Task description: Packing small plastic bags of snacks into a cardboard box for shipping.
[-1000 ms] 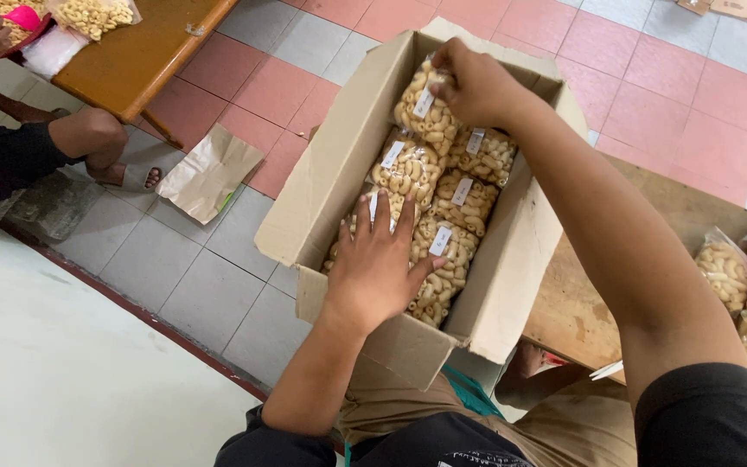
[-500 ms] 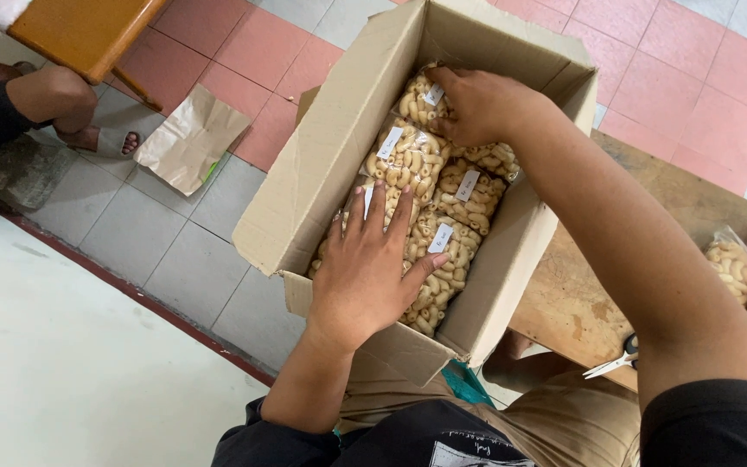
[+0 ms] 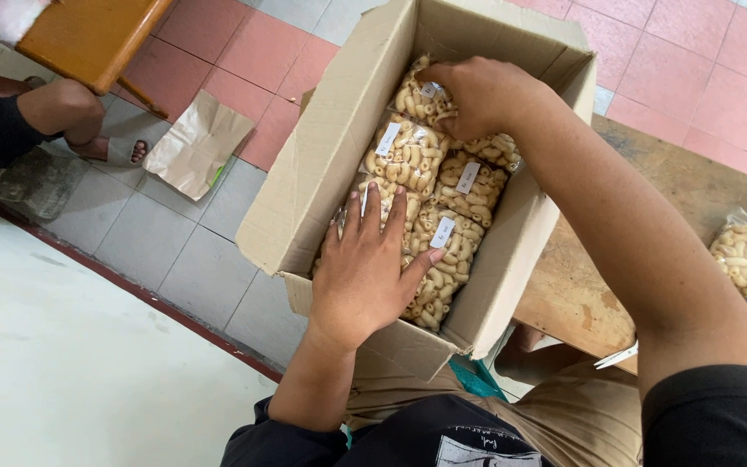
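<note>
An open cardboard box (image 3: 322, 173) rests on my lap, packed with several clear bags of pale curled crackers (image 3: 408, 156), each with a small white label. My left hand (image 3: 369, 268) lies flat, fingers spread, on the bags at the near end of the box. My right hand (image 3: 477, 95) reaches into the far end and grips the top of one cracker bag (image 3: 425, 99) there.
A wooden board (image 3: 650, 216) to my right carries more cracker bags (image 3: 741, 255). A brown paper bag (image 3: 196, 143) lies on the tiled floor at left. Another person's leg and foot (image 3: 71, 117) rest beside an orange table (image 3: 88, 35) at upper left.
The view has shifted so the box sits more centred and closer. Both hands stay in the box; my right hand has settled lower onto the far bag.
</note>
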